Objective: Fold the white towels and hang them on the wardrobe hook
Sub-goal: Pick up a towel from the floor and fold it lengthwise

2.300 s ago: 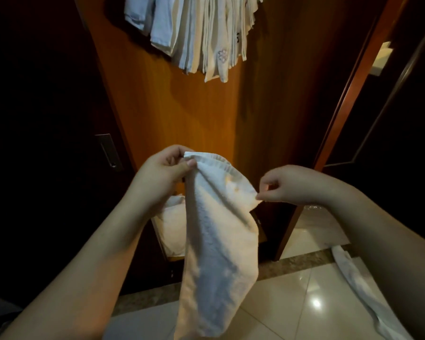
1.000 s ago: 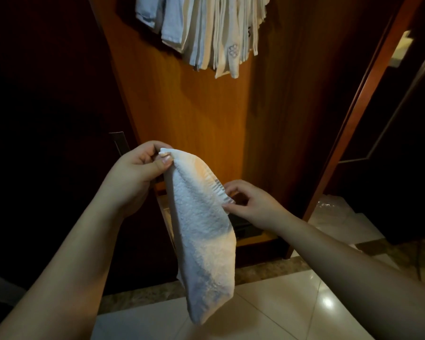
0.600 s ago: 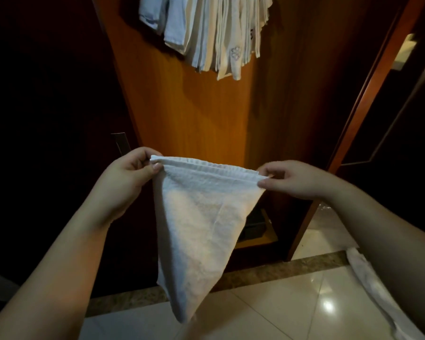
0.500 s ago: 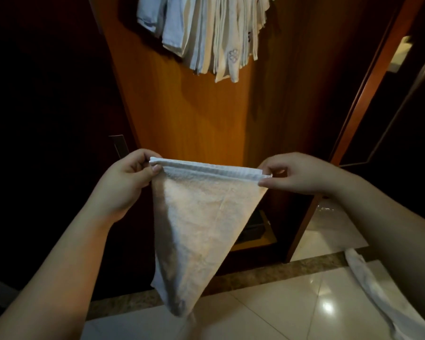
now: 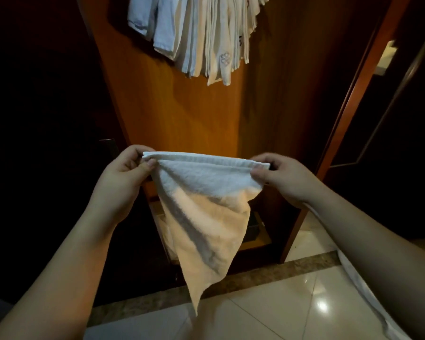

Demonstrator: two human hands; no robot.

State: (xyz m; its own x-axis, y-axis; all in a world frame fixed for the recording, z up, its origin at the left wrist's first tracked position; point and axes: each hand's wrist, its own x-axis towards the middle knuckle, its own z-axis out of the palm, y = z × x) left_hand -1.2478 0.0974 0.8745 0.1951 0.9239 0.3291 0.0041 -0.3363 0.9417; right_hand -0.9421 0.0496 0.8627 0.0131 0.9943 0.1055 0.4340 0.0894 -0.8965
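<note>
Both hands pinch the towel's (image 5: 206, 207) top hem: the left hand (image 5: 123, 177) nips its 9 o'clock corner between thumb and curled fingers, the right hand (image 5: 282, 177) nips the 3 o'clock corner the same way. The hem runs nearly level between them and the cloth hangs to a point toward 6 o'clock, above the tiled floor (image 5: 280, 312). A second ago the towel dangled from the left hand alone; now the right has taken the far corner and drawn the edge out, and it has slackened slightly since. So the doubled towel looks squared up for its next fold. At 12 o'clock, folded towels (image 5: 201, 38) already hang against the wardrobe panel (image 5: 182, 114); the hook itself is hidden.
</note>
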